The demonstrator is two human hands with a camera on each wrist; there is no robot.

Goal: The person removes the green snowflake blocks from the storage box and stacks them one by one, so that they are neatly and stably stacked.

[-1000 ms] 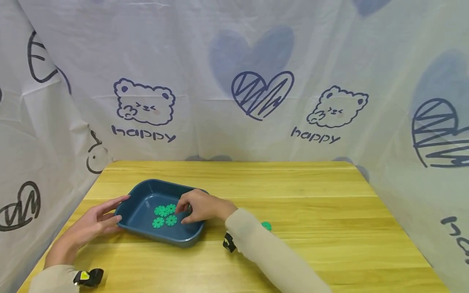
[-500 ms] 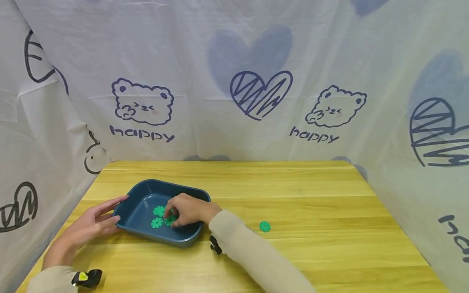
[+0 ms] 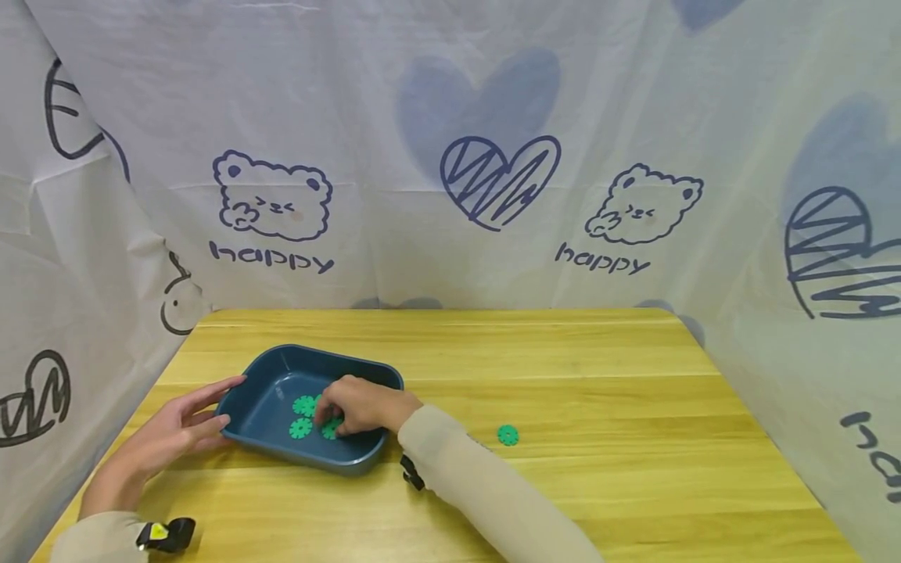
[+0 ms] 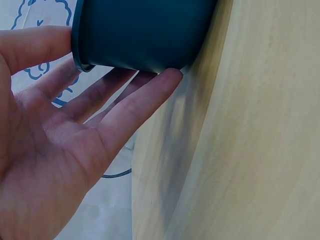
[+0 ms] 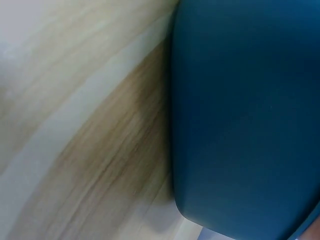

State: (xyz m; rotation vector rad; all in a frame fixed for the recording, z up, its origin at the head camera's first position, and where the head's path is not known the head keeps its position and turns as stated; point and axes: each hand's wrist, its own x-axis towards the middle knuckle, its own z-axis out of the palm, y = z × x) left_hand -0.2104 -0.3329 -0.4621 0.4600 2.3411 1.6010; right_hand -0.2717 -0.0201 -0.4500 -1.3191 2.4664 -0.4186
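Observation:
A dark blue rectangular tray [image 3: 331, 460] stands on the left part of the table. My left hand [image 3: 172, 426] touches its left end with fairly straight fingers. In the left wrist view the left hand [image 4: 60, 135] has fingers along the outer wall and one fingertip at the rim. My right hand [image 3: 366, 403] reaches over the right end into the tray, pinching a green notched snowflake disc [image 3: 329, 429] between thumb and fingers. Other green discs [image 3: 300, 428] lie on the tray floor, one partly hidden by the fingers. The right wrist view shows only the tray's outer wall [image 5: 240, 120].
One loose green disc [image 3: 507, 435] lies on the wooden table [image 3: 598, 469], right of the tray and the right forearm. A white printed cloth [image 3: 394, 258] hangs behind and at both sides of the table.
My right hand has moved left and down into the tray onto a disc, which has shifted slightly right. The loose disc on the table has come fully into view. The left hand stays put.

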